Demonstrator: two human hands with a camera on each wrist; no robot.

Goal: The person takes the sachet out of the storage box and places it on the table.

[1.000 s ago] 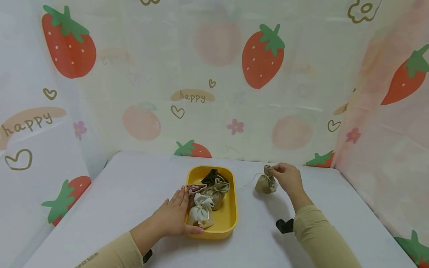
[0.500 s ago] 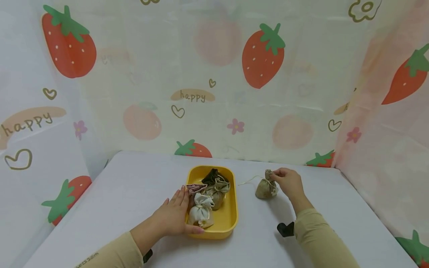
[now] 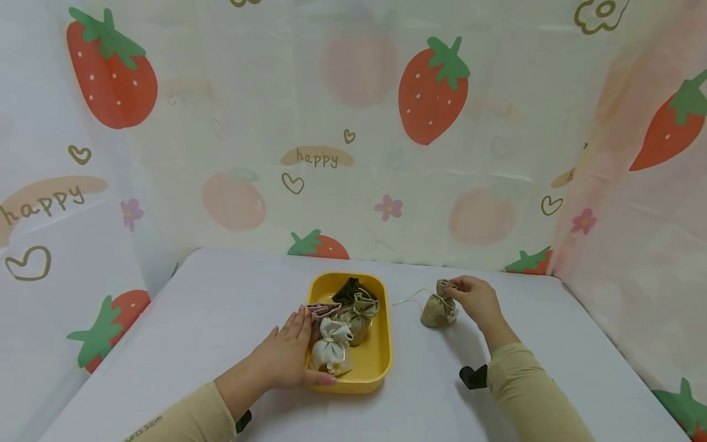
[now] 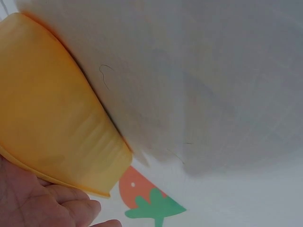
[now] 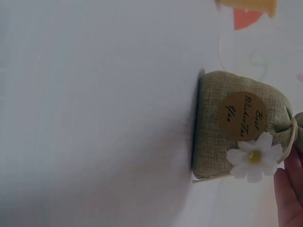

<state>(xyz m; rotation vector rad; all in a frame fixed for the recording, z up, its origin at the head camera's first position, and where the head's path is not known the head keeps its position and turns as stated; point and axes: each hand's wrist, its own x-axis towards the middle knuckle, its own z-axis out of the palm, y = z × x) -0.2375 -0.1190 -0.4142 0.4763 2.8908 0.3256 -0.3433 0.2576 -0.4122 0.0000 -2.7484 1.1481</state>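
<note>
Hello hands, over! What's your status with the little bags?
Left hand flat against yellow tray. Right hand pinching top of burlap pouch, standing on table. Four pouches in tray. Nothing in the way.

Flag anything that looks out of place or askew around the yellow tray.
One olive sachet stands on the table outside the yellow tray, its cord trailing loose, with the right hand pinching its gathered top. The other sachets sit bunched inside the tray. Nothing looks spilled or damaged.

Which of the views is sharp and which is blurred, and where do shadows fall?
Head view: sharp, evenly lit, soft shadow beside the burlap pouch. Left wrist view: yellow tray close and blurred. Right wrist view: pouch label fairly clear, a dim shadow on the table at the pouch's base.
</note>
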